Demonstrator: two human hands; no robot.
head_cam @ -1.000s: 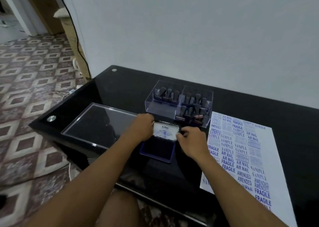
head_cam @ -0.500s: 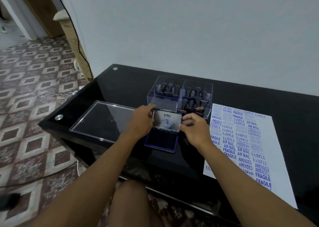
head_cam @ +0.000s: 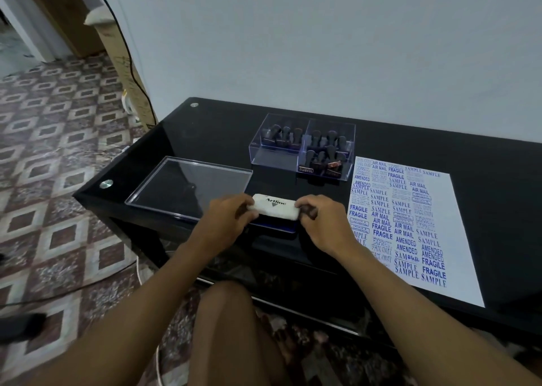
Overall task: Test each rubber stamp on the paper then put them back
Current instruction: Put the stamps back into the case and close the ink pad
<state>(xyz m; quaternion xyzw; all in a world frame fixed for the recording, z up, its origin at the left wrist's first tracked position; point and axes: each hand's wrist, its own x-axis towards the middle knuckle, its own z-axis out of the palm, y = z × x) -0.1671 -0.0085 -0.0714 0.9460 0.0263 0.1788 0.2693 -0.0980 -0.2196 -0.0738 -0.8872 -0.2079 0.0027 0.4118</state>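
Observation:
A blue ink pad lies near the front edge of the black table. Its white lid is tilted down low over the pad. My left hand pinches the lid's left end and my right hand pinches its right end. Behind them a clear two-compartment box holds several dark rubber stamps. To the right lies a white paper covered with blue stamp prints.
The box's clear flat lid lies on the table left of the ink pad. A white wall rises right behind the table. A cable hangs down the wall at the left, over patterned floor tiles. My knee shows below the table's front edge.
Both hands have swung the ink pad's lid from nearly upright down toward the pad. The view has also shifted, so the table sits lower in the frame.

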